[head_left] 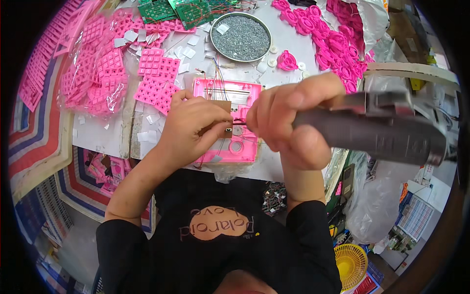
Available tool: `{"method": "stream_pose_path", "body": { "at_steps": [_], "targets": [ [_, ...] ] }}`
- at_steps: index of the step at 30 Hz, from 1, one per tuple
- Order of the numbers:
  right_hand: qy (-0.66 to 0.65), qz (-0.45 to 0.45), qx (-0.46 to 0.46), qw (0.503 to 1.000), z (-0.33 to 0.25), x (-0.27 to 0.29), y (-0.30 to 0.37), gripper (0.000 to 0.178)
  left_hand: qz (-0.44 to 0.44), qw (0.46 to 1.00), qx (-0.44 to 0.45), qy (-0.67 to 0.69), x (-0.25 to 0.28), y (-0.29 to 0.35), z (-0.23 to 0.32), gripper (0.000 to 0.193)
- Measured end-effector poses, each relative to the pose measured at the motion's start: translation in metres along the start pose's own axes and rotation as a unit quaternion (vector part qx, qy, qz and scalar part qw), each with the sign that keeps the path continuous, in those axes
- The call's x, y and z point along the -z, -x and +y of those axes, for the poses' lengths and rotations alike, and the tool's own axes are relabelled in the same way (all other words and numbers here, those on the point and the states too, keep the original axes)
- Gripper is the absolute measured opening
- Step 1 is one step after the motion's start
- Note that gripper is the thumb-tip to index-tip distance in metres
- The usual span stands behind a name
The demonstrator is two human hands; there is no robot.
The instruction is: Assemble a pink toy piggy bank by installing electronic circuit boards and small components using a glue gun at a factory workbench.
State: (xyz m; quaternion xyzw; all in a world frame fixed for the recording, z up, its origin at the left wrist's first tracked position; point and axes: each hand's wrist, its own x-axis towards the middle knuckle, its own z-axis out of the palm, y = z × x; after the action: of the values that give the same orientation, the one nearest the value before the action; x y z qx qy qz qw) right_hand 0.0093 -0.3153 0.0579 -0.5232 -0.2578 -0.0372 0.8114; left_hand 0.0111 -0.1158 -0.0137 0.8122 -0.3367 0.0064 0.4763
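Note:
My right hand (293,112) is wrapped round a dark grey electric screwdriver (377,132), which lies slantwise across the view. Its thin dark shaft points left to a small brown circuit board (225,105). Whether the tip meets a screw is too small to tell. My left hand (193,125) presses the board with thumb and fingers closed at its edge. Beneath both hands lies an open pink plastic casing (247,156) with a round ring moulded in it. Thin coloured wires (219,73) run up from the casing, and my fingers hide part of its inside.
Behind the casing stands a round metal dish (212,41) full of small screws. Pink keypads (159,68) lie at left near a clear bag (73,98) of similar parts. Green circuit boards (193,13) are at the back, pink ring parts (313,24) at the back right.

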Motion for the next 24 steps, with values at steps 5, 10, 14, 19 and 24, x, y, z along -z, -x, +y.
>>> {"method": "stream_pose_path", "body": {
  "at_steps": [5, 10, 14, 19, 24],
  "targets": [
    [0.034, 0.027, -0.006, 0.999, -0.004, -0.010, 0.007, 0.030, 0.011, 1.000, -0.016, 0.020, -0.001, -0.001, 0.001, 0.016],
    [0.011, 0.028, -0.002, 1.000, 0.000, -0.008, 0.009, 0.029, -0.014, 0.999, -0.025, -0.042, 0.001, -0.002, 0.000, 0.019],
    [-0.014, 0.024, 0.028, 0.999, 0.002, 0.005, 0.009, 0.028, -0.071, 0.997, -0.033, 0.017, 0.014, -0.051, -0.004, 0.018],
    [0.000, 0.036, 0.014, 0.999, 0.007, 0.012, 0.005, 0.028, -0.063, 0.911, -0.044, -0.406, 0.000, -0.150, -0.086, 0.017],
    [0.035, 0.046, 0.019, 0.998, 0.007, 0.016, 0.016, 0.028, -0.111, 0.920, -0.039, -0.373, -0.020, -0.177, -0.103, 0.016]
  ]
}}
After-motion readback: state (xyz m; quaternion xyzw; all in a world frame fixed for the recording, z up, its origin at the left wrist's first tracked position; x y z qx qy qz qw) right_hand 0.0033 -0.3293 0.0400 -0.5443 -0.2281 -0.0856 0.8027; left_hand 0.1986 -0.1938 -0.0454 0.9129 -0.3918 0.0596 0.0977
